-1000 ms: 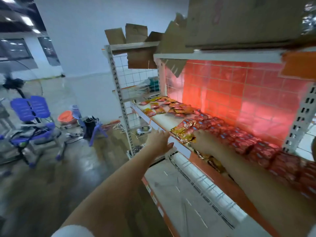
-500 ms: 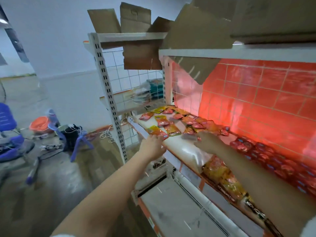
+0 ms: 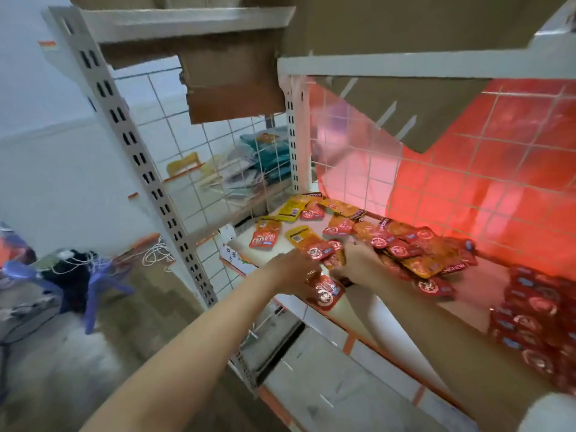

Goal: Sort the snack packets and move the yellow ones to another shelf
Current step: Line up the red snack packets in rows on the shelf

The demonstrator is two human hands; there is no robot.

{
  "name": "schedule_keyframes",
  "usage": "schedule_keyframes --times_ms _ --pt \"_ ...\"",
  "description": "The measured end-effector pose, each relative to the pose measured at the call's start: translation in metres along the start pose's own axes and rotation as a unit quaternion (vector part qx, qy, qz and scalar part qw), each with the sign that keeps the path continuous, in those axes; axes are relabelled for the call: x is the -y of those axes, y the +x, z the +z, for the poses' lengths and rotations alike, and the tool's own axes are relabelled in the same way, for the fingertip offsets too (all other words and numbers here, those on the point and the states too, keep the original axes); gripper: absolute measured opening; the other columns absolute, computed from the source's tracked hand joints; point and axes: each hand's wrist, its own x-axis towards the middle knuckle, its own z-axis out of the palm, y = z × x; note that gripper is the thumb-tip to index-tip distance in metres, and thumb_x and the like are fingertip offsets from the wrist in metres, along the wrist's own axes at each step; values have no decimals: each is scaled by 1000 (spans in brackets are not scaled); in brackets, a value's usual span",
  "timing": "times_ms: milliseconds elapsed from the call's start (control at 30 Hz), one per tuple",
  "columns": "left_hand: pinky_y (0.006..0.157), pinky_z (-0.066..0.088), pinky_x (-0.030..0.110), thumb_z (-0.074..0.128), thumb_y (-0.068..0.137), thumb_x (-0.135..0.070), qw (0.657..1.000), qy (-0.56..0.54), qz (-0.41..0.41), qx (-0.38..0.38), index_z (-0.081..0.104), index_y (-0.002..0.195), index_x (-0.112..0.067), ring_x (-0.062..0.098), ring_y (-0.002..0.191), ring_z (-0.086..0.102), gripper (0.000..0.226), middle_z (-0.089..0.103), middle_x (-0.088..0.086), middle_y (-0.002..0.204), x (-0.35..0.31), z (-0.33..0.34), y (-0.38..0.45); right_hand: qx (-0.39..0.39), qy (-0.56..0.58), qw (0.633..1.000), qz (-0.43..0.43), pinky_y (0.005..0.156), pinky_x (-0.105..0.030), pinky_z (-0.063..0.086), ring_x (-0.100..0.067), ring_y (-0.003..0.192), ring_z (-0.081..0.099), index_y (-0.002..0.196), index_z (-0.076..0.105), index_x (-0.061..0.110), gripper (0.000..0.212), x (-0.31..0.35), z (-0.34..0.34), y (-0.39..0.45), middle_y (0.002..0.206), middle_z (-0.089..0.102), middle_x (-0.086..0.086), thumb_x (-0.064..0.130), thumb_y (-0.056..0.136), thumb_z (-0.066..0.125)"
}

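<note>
Your left hand (image 3: 291, 269) and right hand (image 3: 358, 265) are both down on the shelf (image 3: 367, 310) gripping glossy red snack packets (image 3: 325, 293), with yellow packets (image 3: 291, 210) scattered near the back corner.

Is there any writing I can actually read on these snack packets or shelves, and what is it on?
"KONGKEW", uncertain, upside down on the dark strip of an orange foil snack packet.
Same dark strips on far packets: too blurred.
Round white emblems on red foil packets: unreadable.
Handwritten white paper shelf-edge tag: illegible.
</note>
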Motion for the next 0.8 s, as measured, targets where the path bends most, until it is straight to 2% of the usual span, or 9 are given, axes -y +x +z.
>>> schedule_keyframes --times_ms 133,333,433,500,600,667,700,767,800 --pt "103 38 42 66 75 -55 989 60 133 9 53 128 -23 25 125 41 63 52 2 131 14 -9 24 36 42 992 109 106 -43 38 -34 130 37 147 26 20 95 4 -4 6 142 37 -16 42 71 78" --pt "99 40 42 72 71 -56 970 98 223 0 50 125 -15 26 117 42 71 49 8 122 25 -17 44 -75 142 966 201 89 -30 44 -25 112 53 127 43 6 71 3 -2 -8 122 54 -10 37 74 77" --pt "89 45 41 72 73 -54 963 6 259 -81 49 109 -11 27 106 52 61 57 9 113 30 -6 43 -161 202 943 211 83 -32 45 -27 102 58 119 42 5 58 6 -5 -28 115 60 -12 25 77 76" --pt "77 49 37 72 75 -51 952 -84 271 -116 44 103 -14 27 94 60 53 63 7 103 33 -2 40 -204 230 926 218 77 -25 47 -25 94 60 120 42 4 57 7 -8 -39 109 62 -10 17 77 76" --pt "67 47 29 63 87 -43 945 -222 231 -68 40 110 -15 22 82 61 43 63 2 96 30 -4 38 -249 283 894 242 70 -18 44 -15 86 55 124 42 5 61 7 -14 -56 101 55 0 15 75 78" --pt "55 44 26 55 92 -40 897 -400 188 -2 40 104 -19 13 65 57 29 57 -3 83 22 -7 43 -279 330 864 256 74 -24 47 -16 86 57 121 42 9 61 3 -16 -66 101 57 1 16 73 79" --pt "51 41 25 54 92 -43 857 -488 164 20 41 97 -21 9 57 52 25 53 -3 76 17 -10 44 -291 350 852 259 69 -19 46 -13 80 56 117 41 13 57 2 -16 -73 95 57 3 15 74 78" --pt "52 34 24 53 81 -61 773 -618 121 83 44 87 -24 6 52 43 38 45 -1 70 9 -19 45 -288 407 828 257 61 -11 44 -6 74 55 112 41 15 54 1 -14 -85 89 58 7 13 74 78" --pt "53 32 23 53 73 -70 727 -666 102 133 47 88 -23 8 54 40 50 42 -1 69 6 -22 44 -277 441 815 254 69 -16 49 -9 79 60 114 44 12 57 -2 -10 -90 94 62 3 14 70 81"
